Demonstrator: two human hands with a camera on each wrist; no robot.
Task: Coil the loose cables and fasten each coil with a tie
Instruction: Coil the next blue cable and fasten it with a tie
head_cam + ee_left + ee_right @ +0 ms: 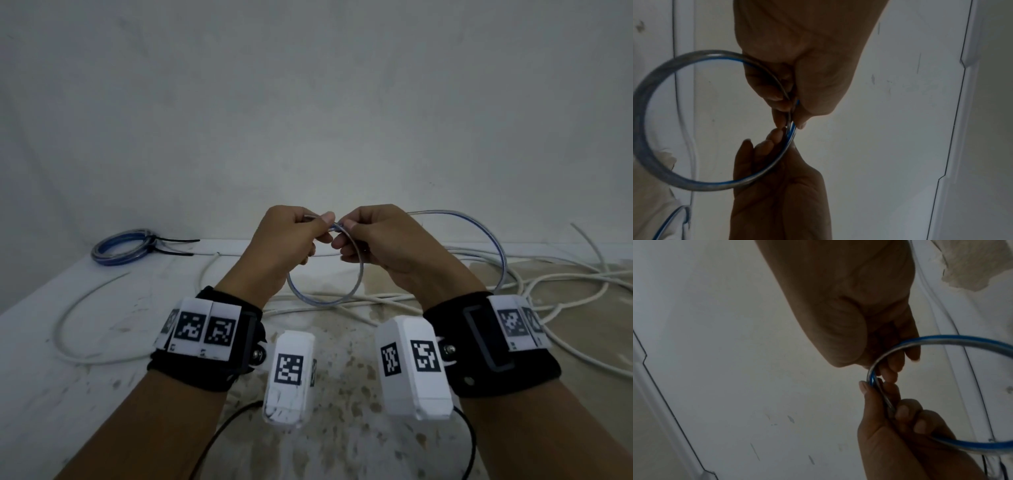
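A clear cable with a blue stripe is held up above the table, bent into one round loop that hangs below both hands. My left hand pinches the top of the loop where the strands cross. My right hand pinches the same cable right beside it, fingertips nearly touching the left ones. From the right hand the rest of the cable arcs out to the right and down to the table. In the left wrist view the loop curves left from the left hand. The loop sweeps right from the right hand in the right wrist view.
A finished blue coil lies at the table's back left, bound with black ties. One loose white cable curves across the left of the white table. A tangle of white cables covers the right side. A wall stands close behind.
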